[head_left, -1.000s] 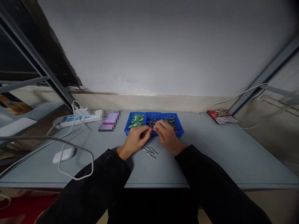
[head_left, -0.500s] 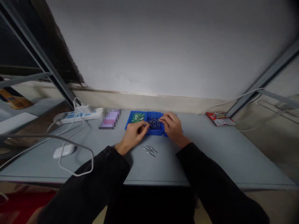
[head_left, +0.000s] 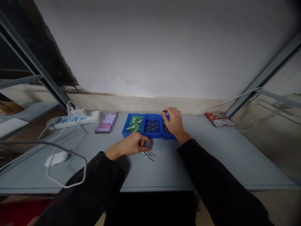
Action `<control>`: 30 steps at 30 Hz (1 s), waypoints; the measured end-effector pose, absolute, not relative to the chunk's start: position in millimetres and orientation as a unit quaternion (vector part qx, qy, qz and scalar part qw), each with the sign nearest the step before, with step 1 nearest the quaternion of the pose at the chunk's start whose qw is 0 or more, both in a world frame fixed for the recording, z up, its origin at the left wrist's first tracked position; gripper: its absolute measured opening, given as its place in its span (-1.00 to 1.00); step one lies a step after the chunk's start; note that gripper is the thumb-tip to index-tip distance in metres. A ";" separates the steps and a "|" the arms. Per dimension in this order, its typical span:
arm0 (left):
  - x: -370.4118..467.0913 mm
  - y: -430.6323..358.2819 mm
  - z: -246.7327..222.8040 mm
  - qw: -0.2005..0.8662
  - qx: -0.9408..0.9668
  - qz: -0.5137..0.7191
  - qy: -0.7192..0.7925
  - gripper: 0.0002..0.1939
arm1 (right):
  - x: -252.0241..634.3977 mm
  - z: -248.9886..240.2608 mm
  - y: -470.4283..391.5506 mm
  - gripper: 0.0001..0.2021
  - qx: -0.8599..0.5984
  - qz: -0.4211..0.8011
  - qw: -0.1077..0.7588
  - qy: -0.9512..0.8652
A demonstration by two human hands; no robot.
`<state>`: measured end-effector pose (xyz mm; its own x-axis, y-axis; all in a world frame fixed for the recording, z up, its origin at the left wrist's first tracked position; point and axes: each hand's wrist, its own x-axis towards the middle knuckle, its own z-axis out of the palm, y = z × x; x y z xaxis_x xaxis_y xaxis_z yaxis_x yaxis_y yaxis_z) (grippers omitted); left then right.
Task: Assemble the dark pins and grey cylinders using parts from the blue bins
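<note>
Three blue bins stand side by side near the wall. Green and pale pieces fill the left bin (head_left: 134,123), and small dark metal pieces lie in the middle bin (head_left: 152,126). My right hand (head_left: 173,123) is over the right bin (head_left: 168,136), fingers bent together; whatever it pinches is too small to name. Just in front of the bins my left hand (head_left: 136,143) hovers with thumb and forefinger curled towards each other, and what is between them cannot be made out. Directly by its fingertips, several thin metal pins (head_left: 149,158) lie on the table.
A phone-like purple object (head_left: 107,122) and a white power strip (head_left: 75,119) with cables are on the left. Nearer me lies a white case (head_left: 56,158), a looped cable beside it. A red packet (head_left: 219,119) rests at the back right of the table (head_left: 211,157).
My left hand has moved from the middle bin down towards the loose pins. My right hand has shifted from the middle bin to over the right one. The view has shifted slightly.
</note>
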<state>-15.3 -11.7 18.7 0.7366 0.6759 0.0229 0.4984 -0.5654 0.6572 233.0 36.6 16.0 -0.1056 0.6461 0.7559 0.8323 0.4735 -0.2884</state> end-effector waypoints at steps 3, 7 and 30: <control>-15.5 -12.7 14.3 0.345 0.875 0.111 0.321 -0.80 | 237.5 15.0 29.8 -0.84 -0.472 -0.108 0.461 -0.743; -15.0 -12.9 10.3 0.352 0.876 0.089 0.317 -0.82 | 238.7 14.7 18.7 -0.82 -0.440 -0.104 0.488 -0.747; -0.4 -23.3 8.2 0.239 0.853 0.341 0.315 -0.83 | 215.9 17.3 -14.4 -0.85 -0.401 -0.026 0.508 -0.762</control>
